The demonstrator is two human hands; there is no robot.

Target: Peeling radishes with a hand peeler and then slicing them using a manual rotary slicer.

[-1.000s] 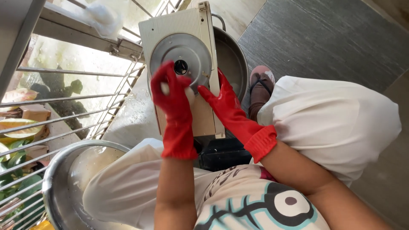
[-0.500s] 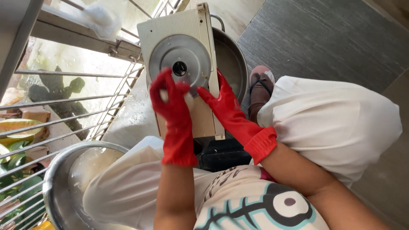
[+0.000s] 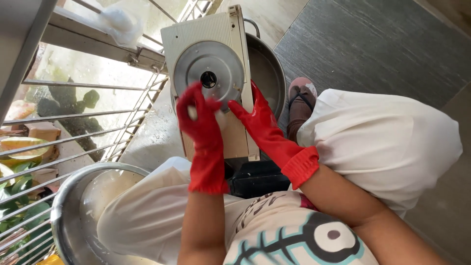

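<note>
- We look down on our two hands in red rubber gloves, both on a cream-coloured slicer body (image 3: 230, 132) that stands upright between our knees, above a black block (image 3: 257, 179)
- Our left hand (image 3: 198, 115) is curled against the front of the slicer, just under the round metal disc (image 3: 208, 73); the fingers are bent together around something small and pale, too hidden for us to tell what it is
- Our right hand (image 3: 257, 120) lies flat on the slicer's right edge, fingers stretched out and close together, thumb reaching across the face toward the left hand; it steadies the panel rather than clamping it
- The disc sits in the upper half of the slicer, with a dark hole at its centre
- Behind the slicer stands a large metal pot (image 3: 270, 73), partly covered by it
- A steel basin (image 3: 73, 216) lies at the lower left, beside our left knee in white cloth
- A sandalled foot (image 3: 300, 95) rests on the floor to the right of the pot
- A metal railing (image 3: 98, 127) runs along the left side
</note>
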